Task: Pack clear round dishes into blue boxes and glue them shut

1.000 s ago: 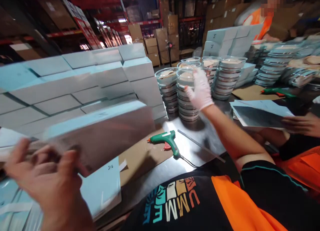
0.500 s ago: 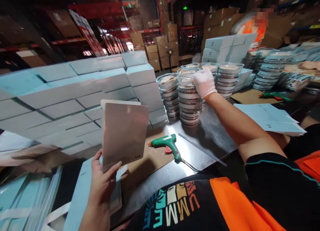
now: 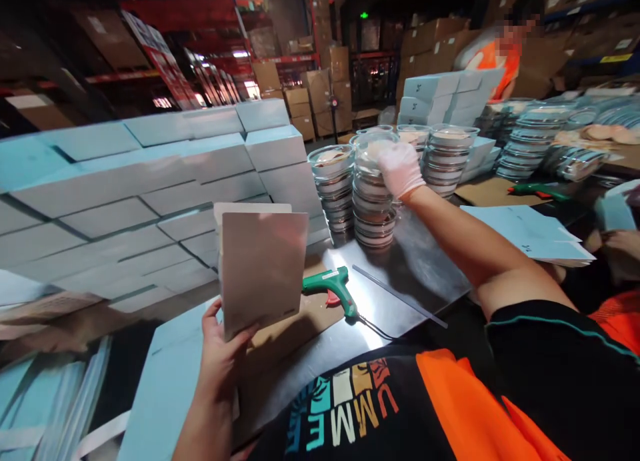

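Note:
My left hand [image 3: 220, 354] holds a folded cardboard box [image 3: 260, 268] upright by its lower edge, its plain inner side facing me. My right hand [image 3: 397, 168], in a white glove, reaches out and grips the top clear lidded container [image 3: 370, 151] of a tall stack [image 3: 373, 201] on the metal table. Beside that stack stand other stacks of the same containers [image 3: 333, 181].
A wall of pale blue boxes [image 3: 150, 174] fills the left. A green glue gun [image 3: 333, 288] lies on brown cardboard, a thin glue stick [image 3: 400, 296] beside it. Flat blue sheets [image 3: 530, 231] lie to the right by another person's hand [image 3: 623, 248]. A person in orange stands at the back.
The box in my left hand went from a blurred swing to standing upright. My right hand moved from between the stacks onto the top container.

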Action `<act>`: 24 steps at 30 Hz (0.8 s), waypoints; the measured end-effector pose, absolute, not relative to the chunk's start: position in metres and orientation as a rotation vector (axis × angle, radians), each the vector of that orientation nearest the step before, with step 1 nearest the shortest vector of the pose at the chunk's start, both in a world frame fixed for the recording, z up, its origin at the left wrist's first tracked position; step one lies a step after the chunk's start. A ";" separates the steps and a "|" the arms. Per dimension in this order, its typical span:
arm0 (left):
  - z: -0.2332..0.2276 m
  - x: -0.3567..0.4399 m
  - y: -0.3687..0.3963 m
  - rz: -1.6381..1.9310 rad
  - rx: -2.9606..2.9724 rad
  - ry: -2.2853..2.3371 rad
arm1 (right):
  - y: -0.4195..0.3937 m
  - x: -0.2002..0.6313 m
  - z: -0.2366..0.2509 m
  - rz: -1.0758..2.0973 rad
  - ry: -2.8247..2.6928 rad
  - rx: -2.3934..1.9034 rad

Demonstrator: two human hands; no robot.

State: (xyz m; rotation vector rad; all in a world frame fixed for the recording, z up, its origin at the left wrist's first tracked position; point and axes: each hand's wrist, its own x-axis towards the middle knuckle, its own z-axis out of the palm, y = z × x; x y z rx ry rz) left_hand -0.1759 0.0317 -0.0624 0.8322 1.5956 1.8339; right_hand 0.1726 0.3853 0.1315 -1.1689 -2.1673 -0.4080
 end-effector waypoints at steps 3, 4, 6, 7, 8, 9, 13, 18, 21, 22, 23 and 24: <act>-0.062 -0.172 0.028 1.768 0.701 1.556 | 0.387 0.160 0.124 -0.363 -2.187 -1.141; -0.061 -0.170 0.026 1.767 0.680 1.562 | 0.387 0.159 0.123 -0.361 -2.171 -1.144; -0.058 -0.167 0.022 1.779 0.660 1.568 | 0.388 0.159 0.121 -0.362 -2.142 -1.154; -0.057 -0.166 0.020 1.783 0.654 1.564 | 0.388 0.159 0.121 -0.364 -2.132 -1.161; -0.057 -0.165 0.019 1.782 0.650 1.560 | 0.389 0.160 0.122 -0.366 -2.126 -1.168; -0.057 -0.165 0.019 1.782 0.650 1.562 | 0.389 0.160 0.123 -0.368 -2.125 -1.175; -0.067 -0.173 0.025 1.773 0.731 1.589 | 0.392 0.161 0.133 -0.376 -2.140 -1.184; -0.077 -0.178 0.030 1.751 0.748 1.566 | 0.389 0.161 0.144 -0.462 -2.199 -1.203; -0.073 -0.172 0.025 1.757 0.737 1.588 | 0.385 0.160 0.147 -0.561 -2.272 -1.258; -0.072 -0.170 0.023 1.758 0.745 1.600 | 0.384 0.160 0.148 -0.573 -2.289 -1.264; -0.071 -0.168 0.021 1.753 0.760 1.608 | 0.383 0.160 0.150 -0.578 -2.300 -1.261; -0.070 -0.167 0.019 1.756 0.779 1.619 | 0.382 0.160 0.151 -0.580 -2.304 -1.255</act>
